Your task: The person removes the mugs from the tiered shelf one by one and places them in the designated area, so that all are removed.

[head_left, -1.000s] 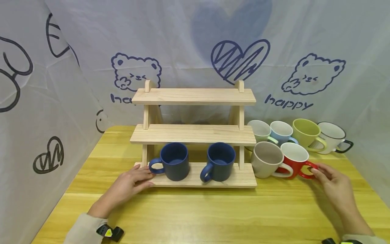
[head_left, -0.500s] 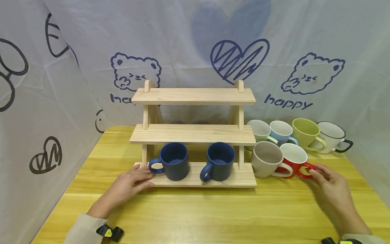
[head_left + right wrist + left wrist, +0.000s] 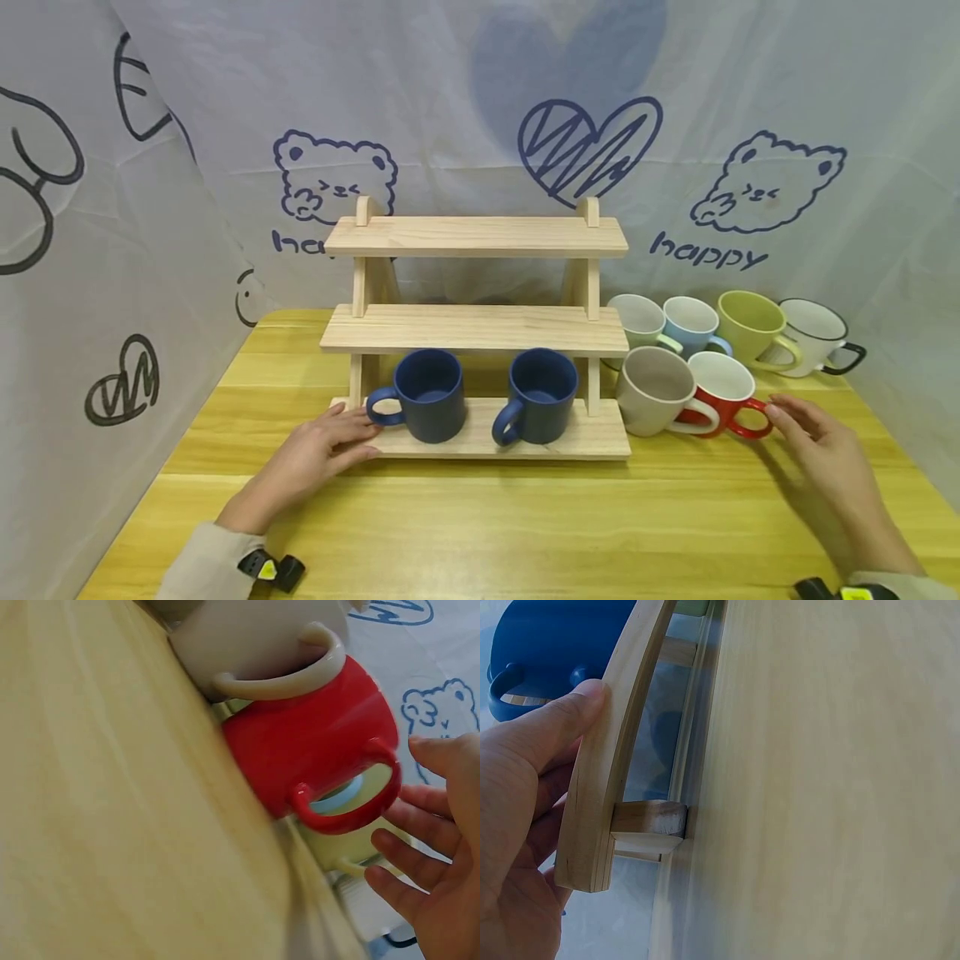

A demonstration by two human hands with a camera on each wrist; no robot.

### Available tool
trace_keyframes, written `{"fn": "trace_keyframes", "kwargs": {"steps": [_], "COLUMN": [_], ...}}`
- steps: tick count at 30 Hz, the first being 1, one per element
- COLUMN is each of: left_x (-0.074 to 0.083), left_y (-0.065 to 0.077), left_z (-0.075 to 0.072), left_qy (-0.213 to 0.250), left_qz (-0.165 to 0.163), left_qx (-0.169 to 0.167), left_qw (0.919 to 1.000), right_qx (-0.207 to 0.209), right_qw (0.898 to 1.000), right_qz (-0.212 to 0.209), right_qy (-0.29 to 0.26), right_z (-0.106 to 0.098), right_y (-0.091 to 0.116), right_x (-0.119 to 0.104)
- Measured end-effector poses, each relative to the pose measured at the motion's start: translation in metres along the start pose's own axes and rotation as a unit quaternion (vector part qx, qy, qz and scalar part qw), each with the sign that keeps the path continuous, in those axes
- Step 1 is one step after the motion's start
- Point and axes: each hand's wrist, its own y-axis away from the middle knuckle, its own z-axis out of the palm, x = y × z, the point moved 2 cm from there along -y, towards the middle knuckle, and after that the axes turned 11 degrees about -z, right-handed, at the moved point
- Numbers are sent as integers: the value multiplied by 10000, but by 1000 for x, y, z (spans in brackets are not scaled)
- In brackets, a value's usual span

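Observation:
My left hand [image 3: 322,446] holds the left end of the bottom board of a three-tier wooden display rack [image 3: 480,329]. In the left wrist view the thumb lies on the board's front edge and the fingers bend behind it. Two dark blue mugs [image 3: 429,398] stand on that bottom board, the left one's handle close by my fingers. My right hand [image 3: 828,454] is beside the handle of a red mug [image 3: 722,396] with a white inside. In the right wrist view the red handle [image 3: 352,817] shows apart from my spread fingers.
A beige mug [image 3: 655,396] stands against the red one. Behind them are a pale mug [image 3: 636,321], a light blue mug [image 3: 692,325], a yellow-green mug [image 3: 750,329] and a white mug with a black handle [image 3: 813,337]. A printed cloth [image 3: 450,108] hangs behind the wooden table [image 3: 480,525].
My right hand has let go of the red mug's handle, its fingers now spread beside it. The red mug sits slightly further left. My left hand has stayed on the rack.

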Motion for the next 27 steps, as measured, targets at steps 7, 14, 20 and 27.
{"fn": "trace_keyframes", "kwargs": {"steps": [7, 14, 20, 27], "left_x": [-1, -2, -2, -2], "left_y": [-1, -1, -2, -1], "left_z": [1, 2, 3, 2], "left_qy": [65, 106, 78, 56], "left_qz": [12, -24, 0, 8], "left_qx": [-38, -78, -76, -80], "left_qw": [10000, 9999, 9999, 10000], "right_qx": [-463, -458, -380, -148], "right_qw": [9970, 9895, 9822, 9641], "right_qz": [-267, -897, -1467, -2522], "right_qy": [560, 1034, 1112, 813], "right_z": [-14, -19, -9, 12], "right_y": [-9, -20, -23, -28], "right_x": [-12, -42, -77, -115]}}
